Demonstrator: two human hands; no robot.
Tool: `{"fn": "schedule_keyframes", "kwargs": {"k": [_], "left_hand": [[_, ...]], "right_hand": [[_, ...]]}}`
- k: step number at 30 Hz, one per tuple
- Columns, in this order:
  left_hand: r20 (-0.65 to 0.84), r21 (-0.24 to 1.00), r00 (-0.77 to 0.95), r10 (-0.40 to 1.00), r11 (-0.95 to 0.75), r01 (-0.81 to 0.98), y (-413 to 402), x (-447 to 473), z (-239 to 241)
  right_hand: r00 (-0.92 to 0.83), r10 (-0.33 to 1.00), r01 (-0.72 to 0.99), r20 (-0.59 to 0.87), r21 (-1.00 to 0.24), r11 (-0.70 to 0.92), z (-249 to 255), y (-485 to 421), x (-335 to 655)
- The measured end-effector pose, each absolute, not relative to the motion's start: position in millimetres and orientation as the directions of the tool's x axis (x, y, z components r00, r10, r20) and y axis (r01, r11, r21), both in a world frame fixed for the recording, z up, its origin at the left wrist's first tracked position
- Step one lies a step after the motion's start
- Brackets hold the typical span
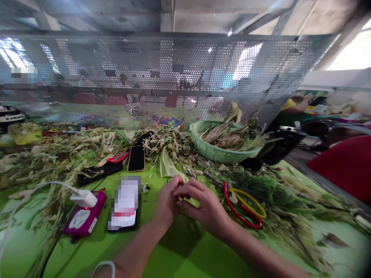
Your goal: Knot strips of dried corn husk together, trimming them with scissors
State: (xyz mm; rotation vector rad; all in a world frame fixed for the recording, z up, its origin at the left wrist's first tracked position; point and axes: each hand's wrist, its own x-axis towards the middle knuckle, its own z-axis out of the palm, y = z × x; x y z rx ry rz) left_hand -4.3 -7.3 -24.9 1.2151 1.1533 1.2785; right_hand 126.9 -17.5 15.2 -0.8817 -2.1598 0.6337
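Note:
Over the green table (174,255), my left hand (169,197) and my right hand (199,200) meet with fingertips pinched together. A pale green corn husk (169,166) runs up and away from between them, and a bit of it shows under my right fingers. How each finger grips it is partly hidden. A thin dark loop sticks out beside my left fingers. Right of my right hand lie scissors (242,214) with one red and one yellow handle loop. Left of my left hand lies a lit phone (124,204).
A magenta power strip (87,220) holds a white charger (84,198) with a cable. A dark phone (136,158) and a red cutter (118,156) lie farther back. Husk scraps (58,154) surround a green basket (220,152) of husks. A perforated metal screen (139,77) stands behind.

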Motion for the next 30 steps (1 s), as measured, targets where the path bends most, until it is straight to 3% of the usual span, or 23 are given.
{"fn": "schedule_keyframes", "kwargs": {"k": [4, 9, 19, 23, 30], "left_hand": [[0.109, 0.993, 0.006, 0.994, -0.109, 0.036, -2, -7, -25], [0.004, 0.984, 0.108, 0.994, 0.016, -0.179, 2, -11, -21], [-0.125, 0.834, 0.245, 0.961, 0.236, -0.499, -3, -11, -13], [-0.13, 0.862, 0.218, 0.967, 0.219, -0.458, 0, -11, -16], [-0.195, 0.809, 0.18, 0.964, 0.262, -0.526, 3, -12, -20]], "right_hand": [[-0.419, 0.782, 0.417, 0.461, -0.668, 0.616, 10, -13, 131], [-0.249, 0.857, 0.433, 0.451, -0.74, 0.515, 9, -3, 143], [-0.193, 0.924, 0.309, 0.332, -0.873, 0.378, 5, 8, 147], [-0.239, 0.89, 0.368, 0.388, -0.812, 0.452, 2, 9, 149], [-0.355, 0.725, 0.502, 0.589, -0.534, 0.68, 3, 9, 153]]}}
